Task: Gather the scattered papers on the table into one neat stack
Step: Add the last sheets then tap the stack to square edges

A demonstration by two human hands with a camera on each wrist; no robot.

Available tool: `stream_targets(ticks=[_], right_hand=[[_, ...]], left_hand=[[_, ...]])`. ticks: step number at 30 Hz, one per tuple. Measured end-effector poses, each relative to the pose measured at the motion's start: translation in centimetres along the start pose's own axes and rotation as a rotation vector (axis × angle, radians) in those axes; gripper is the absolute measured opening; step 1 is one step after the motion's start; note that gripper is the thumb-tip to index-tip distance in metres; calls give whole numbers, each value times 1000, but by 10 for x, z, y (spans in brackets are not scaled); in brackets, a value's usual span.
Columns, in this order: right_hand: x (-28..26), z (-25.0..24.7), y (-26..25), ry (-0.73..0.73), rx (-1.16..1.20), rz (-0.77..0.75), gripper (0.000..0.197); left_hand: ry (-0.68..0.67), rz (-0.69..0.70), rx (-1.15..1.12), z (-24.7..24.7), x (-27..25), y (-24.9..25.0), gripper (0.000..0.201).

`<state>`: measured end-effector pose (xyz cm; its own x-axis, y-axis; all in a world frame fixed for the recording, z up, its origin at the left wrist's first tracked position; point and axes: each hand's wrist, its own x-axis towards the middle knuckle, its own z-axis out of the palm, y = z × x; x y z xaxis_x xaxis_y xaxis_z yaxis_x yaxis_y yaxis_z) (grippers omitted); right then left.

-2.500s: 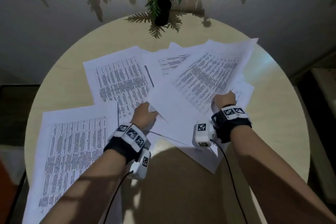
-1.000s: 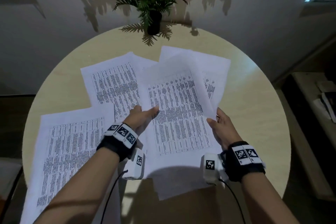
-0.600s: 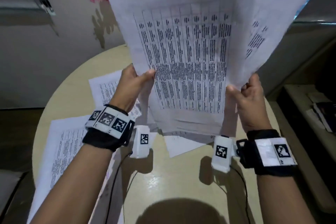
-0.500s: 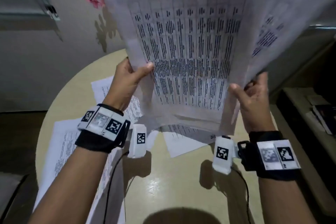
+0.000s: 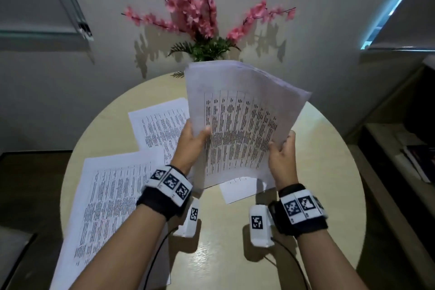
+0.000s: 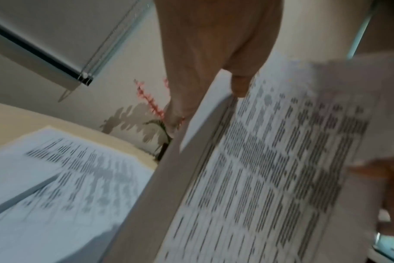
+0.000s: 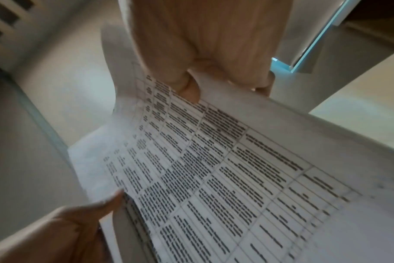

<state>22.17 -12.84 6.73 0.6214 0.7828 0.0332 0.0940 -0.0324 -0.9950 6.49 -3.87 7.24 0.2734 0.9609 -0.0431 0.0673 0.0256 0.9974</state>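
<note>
Left hand (image 5: 191, 142) and right hand (image 5: 282, 155) each pinch a side edge of the stack (image 5: 242, 125), held upright above the surface (image 5: 235, 254); loose sheets (image 5: 110, 200) lie left of the stack. Left wrist view: thumb on the stack's front. Right wrist view: the same grip.

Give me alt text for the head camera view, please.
Both hands, left hand and right hand, hold a bundle of printed papers upright above a round table; more sheets lie there, a pink flower arrangement behind.
</note>
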Motion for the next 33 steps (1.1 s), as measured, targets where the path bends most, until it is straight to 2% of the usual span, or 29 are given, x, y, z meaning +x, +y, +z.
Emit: stream_targets(ticks=[3, 5, 8, 9, 12, 14, 16, 19, 21, 23, 27, 30, 32, 33], right_hand=[[-1, 9, 1, 85, -29, -58, 11], [1, 16, -5, 101, -27, -99, 10], [-1, 38, -6, -43, -122, -98, 10], [-4, 49, -4, -117, -178, -78, 9], [-22, 86, 10, -322, -319, 15, 18], [-36, 112, 28, -435, -412, 100, 30], [-53, 134, 48, -529, -468, 174, 34], [-79, 159, 74, -628, -576, 229, 28], [-93, 168, 87, -662, -693, 240, 28], [-100, 173, 94, -663, -779, 274, 18], [-112, 178, 97, -661, -862, 269, 16], [-118, 180, 99, -665, -852, 244, 15], [-110, 175, 103, -666, -800, 261, 11], [-99, 170, 102, -646, -783, 267, 21]], left_hand=[[92, -39, 44, -7, -5, -12, 47], [174, 2, 58, -22, -2, -3, 49], [320, 94, 84, -59, 6, 15, 21], [378, 83, 113, -74, 9, 18, 11], [548, -89, 146, -130, 17, -4, 13], [595, -241, 231, -162, 11, -28, 22], [631, -376, 354, -187, -4, -51, 28], [643, -583, 512, -213, -29, -85, 36], [594, -678, 606, -219, -43, -103, 41], [540, -765, 641, -220, -53, -116, 46], [497, -823, 647, -210, -61, -128, 63], [445, -861, 660, -198, -61, -127, 64], [470, -906, 640, -197, -60, -125, 63], [492, -912, 632, -198, -55, -123, 63]])
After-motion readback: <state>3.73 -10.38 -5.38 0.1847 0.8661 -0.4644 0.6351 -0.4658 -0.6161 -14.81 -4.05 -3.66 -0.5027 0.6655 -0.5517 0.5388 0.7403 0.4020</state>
